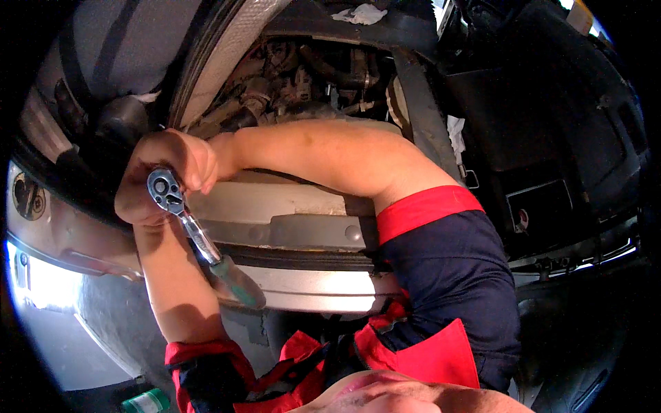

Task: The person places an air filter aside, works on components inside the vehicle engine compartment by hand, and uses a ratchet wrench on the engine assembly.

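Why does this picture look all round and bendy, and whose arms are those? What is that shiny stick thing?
The picture comes from a small camera worn on a person's head, looking down at their own arms. Its lens sees very wide, so straight edges bend near the rim.

The arms belong to that person, who wears dark blue work clothes with red cuffs. They are leaning over the front of a car with its engine parts showing above.

The left hand and the right hand meet at the top of a shiny metal ratchet wrench. Both hands are closed around its round head. Its green handle sticks out below, with nobody gripping it.

A white rag lies at the top edge, and a green and white container sits at the bottom.
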{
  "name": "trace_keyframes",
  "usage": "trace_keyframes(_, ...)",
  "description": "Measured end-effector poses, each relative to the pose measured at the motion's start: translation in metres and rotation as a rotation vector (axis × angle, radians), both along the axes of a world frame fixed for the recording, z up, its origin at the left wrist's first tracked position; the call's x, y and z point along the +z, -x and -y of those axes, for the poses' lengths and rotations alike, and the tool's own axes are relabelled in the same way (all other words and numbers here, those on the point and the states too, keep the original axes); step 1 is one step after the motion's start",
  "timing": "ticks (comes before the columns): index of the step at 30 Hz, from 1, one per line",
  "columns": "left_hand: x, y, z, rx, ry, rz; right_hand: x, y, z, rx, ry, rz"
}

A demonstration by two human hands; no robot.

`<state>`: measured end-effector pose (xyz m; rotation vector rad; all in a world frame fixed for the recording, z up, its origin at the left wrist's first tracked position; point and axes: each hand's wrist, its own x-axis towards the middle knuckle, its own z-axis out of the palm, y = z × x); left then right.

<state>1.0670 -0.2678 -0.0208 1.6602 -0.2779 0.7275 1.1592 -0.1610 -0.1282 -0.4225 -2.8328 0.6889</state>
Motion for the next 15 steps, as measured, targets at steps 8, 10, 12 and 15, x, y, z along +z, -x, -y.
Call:
trace_keyframes(8, 0.002, -0.001, 0.006, 0.044, 0.019, 0.006, 0.01, -0.004, 0.01, -0.085, 0.087, -0.013)
trace_keyframes(10, 0.001, 0.001, 0.007, 0.071, 0.035, 0.016, 0.012, -0.008, 0.015, -0.103, 0.119, -0.017)
trace_keyframes(12, 0.004, 0.005, 0.009, 0.05, -0.003, 0.008, 0.017, -0.006, 0.023, -0.121, 0.16, -0.014)
trace_keyframes(15, 0.002, 0.001, 0.001, -0.003, -0.022, 0.016, 0.015, -0.009, 0.016, -0.181, 0.157, 0.034)
